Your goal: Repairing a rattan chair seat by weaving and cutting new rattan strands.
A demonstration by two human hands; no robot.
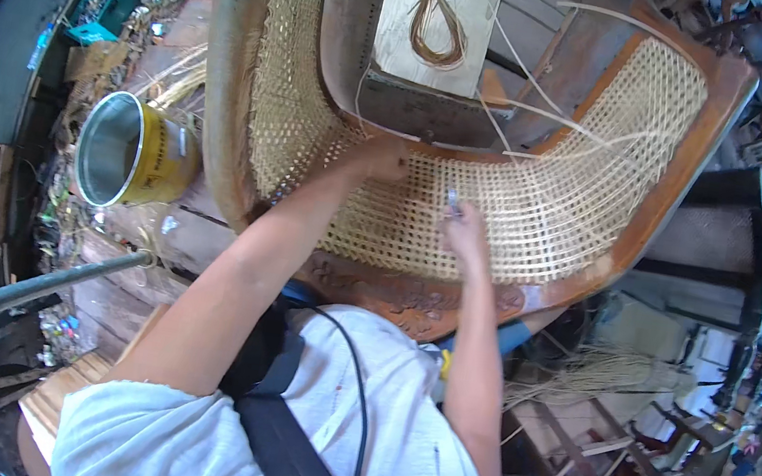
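Note:
A curved panel of woven cane (543,208) fills a brown wooden chair frame (646,214) in front of me. My left hand (379,158) rests against the weave near its inner edge, fingers curled closed; whatever they pinch is too small to make out. Over the middle of the panel, my right hand (468,235) is closed around a small silvery tool (452,201), its tip pointing away from me at the cane. Pale loose cane strands (603,138) stick up from the right part of the weave. Carving decorates the frame's near edge.
Beyond the panel, a looped bundle of cane strands (442,48) lies on a pale board (393,28). To the left, a yellow metal can (161,161) lies tipped, near a metal pipe (48,287). More cane (602,375) and wooden furniture parts are at right.

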